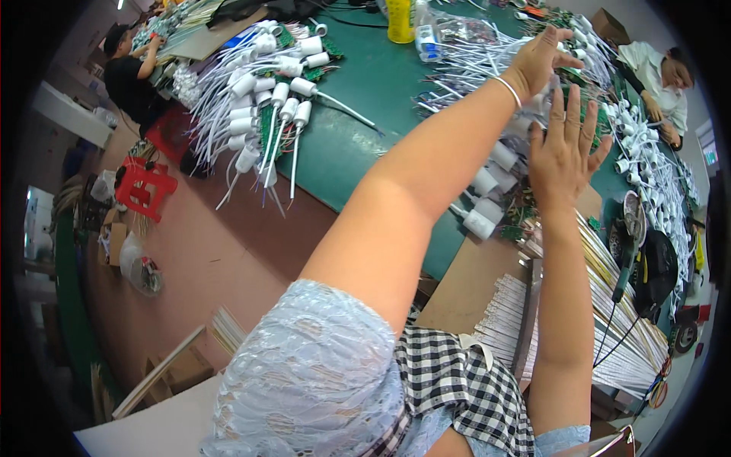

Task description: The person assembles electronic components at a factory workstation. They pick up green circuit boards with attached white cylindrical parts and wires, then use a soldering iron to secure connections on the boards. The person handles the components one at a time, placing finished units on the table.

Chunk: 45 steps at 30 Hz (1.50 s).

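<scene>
My left hand (537, 61) reaches over the far right of the green table, fingers apart, with a white bracelet on its wrist. Just nearer to me is my right hand (565, 152), its back up and its fingers spread. Neither hand visibly holds anything. Under and beside them lies a pile of white cylindrical lamp holders (481, 218) with white cables, partly hidden by my hands and left forearm. Green circuit boards (525, 196) show among the parts close to my right wrist.
Another heap of cabled white holders (242, 114) lies at the left on the green table (358, 84). A yellow container (400, 21) and a clear bottle (430, 42) stand at the back. White strips (502, 312) lie nearer me. Two people sit further off; red stools (145, 186) stand at left.
</scene>
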### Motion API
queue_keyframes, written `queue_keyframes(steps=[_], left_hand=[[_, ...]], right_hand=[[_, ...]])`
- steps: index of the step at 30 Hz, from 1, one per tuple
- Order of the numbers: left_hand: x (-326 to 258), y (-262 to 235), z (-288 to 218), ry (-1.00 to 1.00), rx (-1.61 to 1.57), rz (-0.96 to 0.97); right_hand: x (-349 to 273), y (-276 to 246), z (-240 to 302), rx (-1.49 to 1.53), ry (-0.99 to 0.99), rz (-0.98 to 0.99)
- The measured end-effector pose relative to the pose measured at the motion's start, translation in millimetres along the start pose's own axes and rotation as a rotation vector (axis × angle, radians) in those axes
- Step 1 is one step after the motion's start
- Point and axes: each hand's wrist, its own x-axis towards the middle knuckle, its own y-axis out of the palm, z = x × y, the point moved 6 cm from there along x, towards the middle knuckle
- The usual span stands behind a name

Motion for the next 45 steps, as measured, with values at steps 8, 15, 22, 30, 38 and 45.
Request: queue_keyframes(steps=[8, 15, 22, 30, 38, 45], left_hand=[[-46, -77, -80, 0.333, 0.947, 0.009], [-106, -361, -210, -0.314, 1.820, -0.418], [-103, -409, -221, -0.457, 2.188, -0.206], [-104, -408, -166, -0.870, 2.208, -0.042], [-106, -352, -138, -0.851, 2.280, 0.412], [-93, -378, -141, -0.615, 2.385, 0.286]], right_hand=[[-5, 45, -36, 0.022, -0.025, 0.219], [-4, 2, -22, -0.023, -0.098, 0.086], [-111, -76, 70, 0.581, -0.584, 0.239], [-153, -56, 89, 0.738, -0.542, 0.686], [-152, -53, 94, 0.780, -0.533, 0.722], [-150, -52, 92, 0.808, -0.510, 0.722]])
